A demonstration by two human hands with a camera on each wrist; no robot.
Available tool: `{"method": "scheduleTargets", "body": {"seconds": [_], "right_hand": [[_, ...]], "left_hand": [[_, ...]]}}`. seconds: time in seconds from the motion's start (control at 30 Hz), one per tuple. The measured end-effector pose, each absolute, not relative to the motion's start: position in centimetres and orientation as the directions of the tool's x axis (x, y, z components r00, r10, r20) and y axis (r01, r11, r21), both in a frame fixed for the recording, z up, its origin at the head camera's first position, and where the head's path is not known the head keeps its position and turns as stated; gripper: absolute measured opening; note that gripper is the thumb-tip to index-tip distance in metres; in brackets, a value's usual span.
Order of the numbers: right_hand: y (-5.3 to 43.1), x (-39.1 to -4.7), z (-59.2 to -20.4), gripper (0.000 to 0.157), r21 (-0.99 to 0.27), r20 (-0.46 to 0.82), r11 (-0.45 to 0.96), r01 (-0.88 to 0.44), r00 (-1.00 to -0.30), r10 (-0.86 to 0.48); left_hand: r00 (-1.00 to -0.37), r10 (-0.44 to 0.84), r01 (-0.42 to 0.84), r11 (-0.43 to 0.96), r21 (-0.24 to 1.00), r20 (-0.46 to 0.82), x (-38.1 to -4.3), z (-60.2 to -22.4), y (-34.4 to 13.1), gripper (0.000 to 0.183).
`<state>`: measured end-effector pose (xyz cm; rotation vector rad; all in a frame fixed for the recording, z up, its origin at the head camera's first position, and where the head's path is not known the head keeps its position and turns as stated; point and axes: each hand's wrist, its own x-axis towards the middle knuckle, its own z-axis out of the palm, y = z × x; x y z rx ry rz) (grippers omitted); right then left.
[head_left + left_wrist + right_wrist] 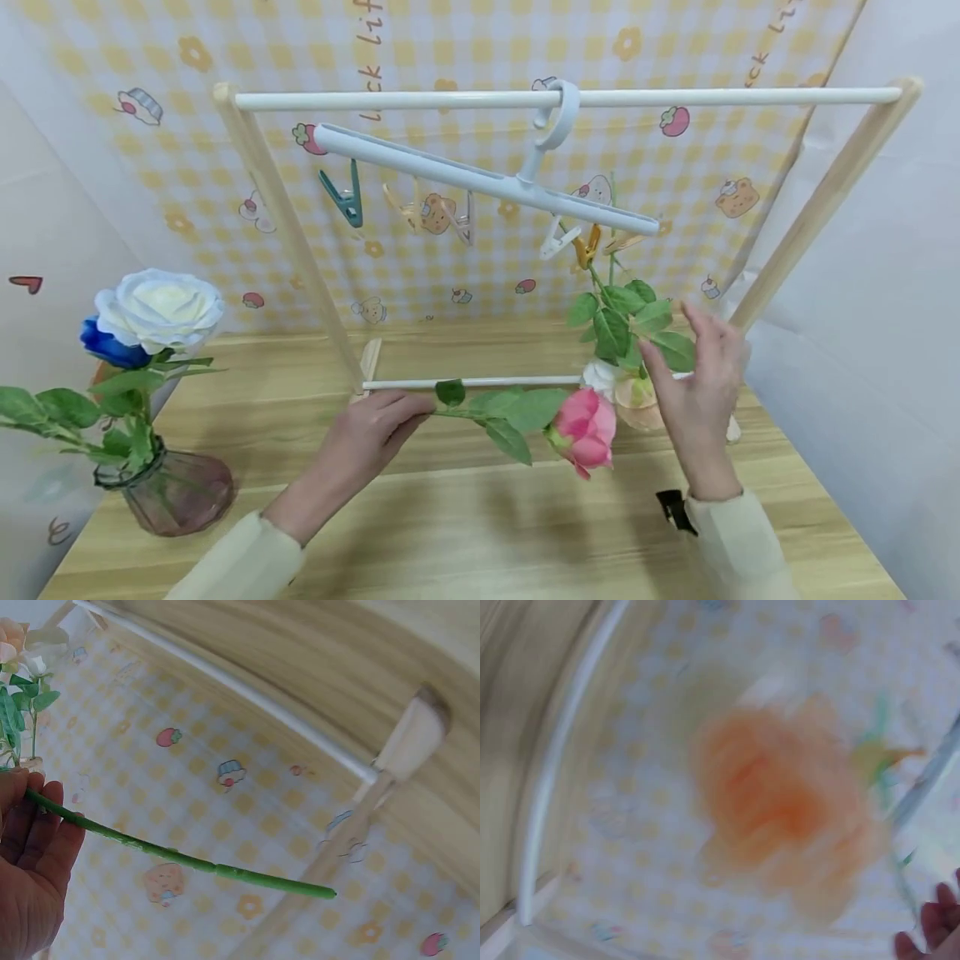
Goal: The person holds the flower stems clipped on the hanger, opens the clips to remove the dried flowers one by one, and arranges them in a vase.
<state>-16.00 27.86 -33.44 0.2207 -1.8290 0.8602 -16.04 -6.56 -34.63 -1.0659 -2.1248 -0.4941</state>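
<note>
My left hand (375, 429) pinches the stem of a pink rose (587, 427), which lies sideways with its bloom pointing right. The bare green stem end (180, 859) sticks out past the fingers in the left wrist view. My right hand (701, 400) has thumb and fingers spread apart, with nothing between them. It is beside the leaves (613, 329) of flowers hanging head down from the hanger (450, 173). A peach rose (780, 802) looms blurred in the right wrist view, and a white flower (598, 377) hangs close to it. A yellow clip (587, 247) grips a stem.
The tilted hanger hooks over the white bar (690, 97) of a wooden rack. A teal clip (347, 196), pale clips (461, 218) and a white clip (558, 240) hang from it. At left stands a glass vase (180, 492) with a white rose (161, 308) and a blue flower (112, 343).
</note>
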Motion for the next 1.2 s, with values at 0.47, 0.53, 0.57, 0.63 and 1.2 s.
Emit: {"method": "scheduleTargets", "body": {"seconds": [0.47,0.53,0.57,0.63,1.2], "right_hand": [[28.8,-20.6,-36.7,0.084,-0.473,0.767,0.844,-0.251,-0.589,0.254],[28.5,-20.9,-36.7,0.081,-0.415,0.827,0.859,-0.301,-0.518,0.218],[28.4,-21.1,-36.7,0.077,-0.394,0.845,0.861,-0.320,-0.494,0.204],[28.2,-21.4,-36.8,0.070,-0.386,0.851,0.862,-0.329,-0.489,0.194],[27.8,-21.5,-38.1,0.017,-0.656,0.711,0.650,-0.384,-0.603,0.362]], "left_hand": [[-0.546,0.390,0.736,0.646,0.202,0.742,-14.2,-36.9,-10.1,0.030],[-0.547,0.379,0.734,0.645,0.211,0.746,-14.1,-37.1,-10.3,0.030],[-0.551,0.374,0.732,0.646,0.217,0.746,-14.1,-37.1,-10.3,0.030],[-0.557,0.363,0.727,0.648,0.227,0.747,-14.1,-37.2,-10.3,0.030],[-0.601,0.229,0.680,0.650,0.339,0.766,-12.8,-36.7,-11.8,0.034]]}}
